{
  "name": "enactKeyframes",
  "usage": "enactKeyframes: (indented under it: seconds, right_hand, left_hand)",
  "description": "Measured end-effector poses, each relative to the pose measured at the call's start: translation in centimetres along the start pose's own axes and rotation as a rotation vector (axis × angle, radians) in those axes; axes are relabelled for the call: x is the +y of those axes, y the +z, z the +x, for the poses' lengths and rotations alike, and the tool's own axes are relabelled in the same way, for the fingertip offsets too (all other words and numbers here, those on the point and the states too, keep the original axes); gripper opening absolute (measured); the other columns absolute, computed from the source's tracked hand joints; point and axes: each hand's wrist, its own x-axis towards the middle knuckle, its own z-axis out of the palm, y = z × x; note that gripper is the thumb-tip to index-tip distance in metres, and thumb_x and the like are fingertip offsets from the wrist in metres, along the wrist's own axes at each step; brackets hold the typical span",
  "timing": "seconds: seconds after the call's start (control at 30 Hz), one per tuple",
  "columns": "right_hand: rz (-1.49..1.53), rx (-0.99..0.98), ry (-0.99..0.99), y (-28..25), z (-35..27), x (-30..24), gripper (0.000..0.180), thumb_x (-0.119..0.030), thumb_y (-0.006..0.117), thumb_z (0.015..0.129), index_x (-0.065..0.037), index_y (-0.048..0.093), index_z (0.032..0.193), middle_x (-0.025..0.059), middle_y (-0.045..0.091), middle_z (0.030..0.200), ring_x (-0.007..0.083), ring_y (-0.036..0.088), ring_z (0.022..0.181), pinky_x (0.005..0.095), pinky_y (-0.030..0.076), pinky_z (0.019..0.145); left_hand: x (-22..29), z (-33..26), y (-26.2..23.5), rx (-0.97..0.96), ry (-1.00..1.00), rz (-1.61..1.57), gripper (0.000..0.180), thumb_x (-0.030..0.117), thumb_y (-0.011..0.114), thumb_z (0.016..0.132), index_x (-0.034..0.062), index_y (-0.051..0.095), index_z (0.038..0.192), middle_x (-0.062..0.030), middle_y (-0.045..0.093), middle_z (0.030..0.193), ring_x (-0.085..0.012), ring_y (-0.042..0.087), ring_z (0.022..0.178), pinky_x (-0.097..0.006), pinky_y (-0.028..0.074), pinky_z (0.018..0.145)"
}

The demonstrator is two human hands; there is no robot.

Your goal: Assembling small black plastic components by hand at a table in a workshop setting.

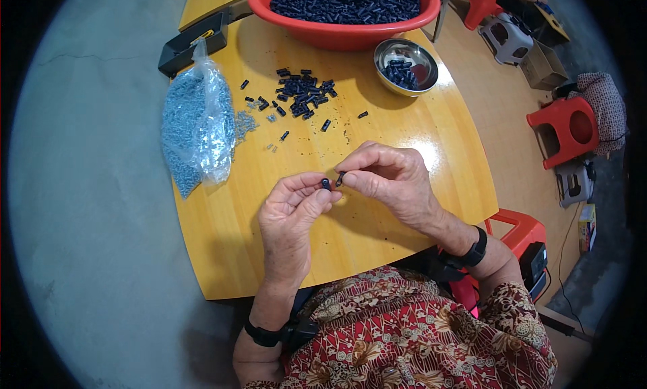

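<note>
Both hands are meeting over the middle of the yellow wooden desk point(377, 234), just in front of the person. The left hand point(293, 210) is pinching a small black piece point(326, 183) in a fingertip grip, thumb and forefinger clenched round it. The right hand point(391, 180) is coming in from three o'clock, its own grip closing on a second black piece point(340, 179), and the two pieces are sitting just beside each other, possibly touching; it is too small to tell.

Up at twelve o'clock from the hands, a loose scatter of black pieces point(303, 96) is lying on the desk. Beyond it, at the far edge, a red basin point(344, 32) is standing heaped with more of the same dark parts. At one o'clock, a small steel bowl point(406, 66) is holding a few of them. Over at ten o'clock, a clear plastic bag point(195, 126) of tiny grey parts is slumping near the desk's left edge, some spilling out beside it.
</note>
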Motion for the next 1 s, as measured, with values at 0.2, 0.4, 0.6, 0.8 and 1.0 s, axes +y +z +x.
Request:
enactKeyframes:
  seconds: [0.2, 0.4, 0.6, 0.8, 1.0]
  right_hand:
    - [-0.106, 0.032, -0.075, 0.21, 0.17, 0.18, 0.015, -0.006, 0.066, 0.087, 0.001, 0.070, 0.099, 0.0055, 0.068, 0.089, 0.0096, 0.062, 0.082, 0.0241, 0.050, 0.074]
    - [-0.205, 0.028, -0.168, 0.38, 0.23, 0.22, 0.014, -0.005, 0.067, 0.086, 0.002, 0.070, 0.097, 0.0066, 0.066, 0.086, 0.0110, 0.062, 0.079, 0.0248, 0.050, 0.072]
    - [-0.257, 0.030, -0.201, 0.39, 0.25, 0.24, 0.013, -0.005, 0.067, 0.086, 0.002, 0.069, 0.097, 0.0073, 0.065, 0.086, 0.0122, 0.062, 0.078, 0.0259, 0.050, 0.071]
    - [-0.407, 0.007, -0.338, 0.09, 0.42, 0.33, 0.011, -0.004, 0.067, 0.084, 0.002, 0.069, 0.093, 0.0079, 0.066, 0.085, 0.0149, 0.063, 0.080, 0.0277, 0.051, 0.071]
    - [-0.325, 0.028, -0.288, 0.12, 0.30, 0.51, 0.011, -0.004, 0.067, 0.083, 0.002, 0.069, 0.092, 0.0072, 0.066, 0.083, 0.0139, 0.063, 0.079, 0.0273, 0.051, 0.071]
  left_hand:
    - [-0.43, -0.03, -0.22, -0.006, -0.018, 0.000, 0.017, 0.004, 0.063, 0.092, -0.0029, 0.060, 0.108, -0.0105, 0.068, 0.098, -0.0150, 0.067, 0.088, -0.024, 0.051, 0.078]
    - [-0.51, -0.01, -0.28, -0.018, -0.039, -0.011, 0.016, 0.006, 0.062, 0.093, -0.0025, 0.061, 0.107, -0.0094, 0.067, 0.096, -0.0143, 0.067, 0.086, -0.023, 0.051, 0.076]
    - [-0.68, -0.02, -0.54, -0.042, -0.051, -0.023, 0.016, 0.006, 0.062, 0.094, -0.0020, 0.060, 0.107, -0.0092, 0.067, 0.096, -0.0139, 0.066, 0.086, -0.022, 0.051, 0.076]
    - [-0.74, -0.06, -0.55, -0.036, -0.127, -0.129, 0.015, 0.005, 0.061, 0.093, -0.0015, 0.060, 0.107, -0.0092, 0.067, 0.097, -0.0144, 0.067, 0.087, -0.023, 0.052, 0.078]
    - [-0.37, -0.09, -0.33, -0.063, -0.140, -0.116, 0.016, 0.003, 0.060, 0.093, -0.0007, 0.059, 0.109, -0.0095, 0.067, 0.099, -0.0146, 0.067, 0.088, -0.023, 0.054, 0.079]
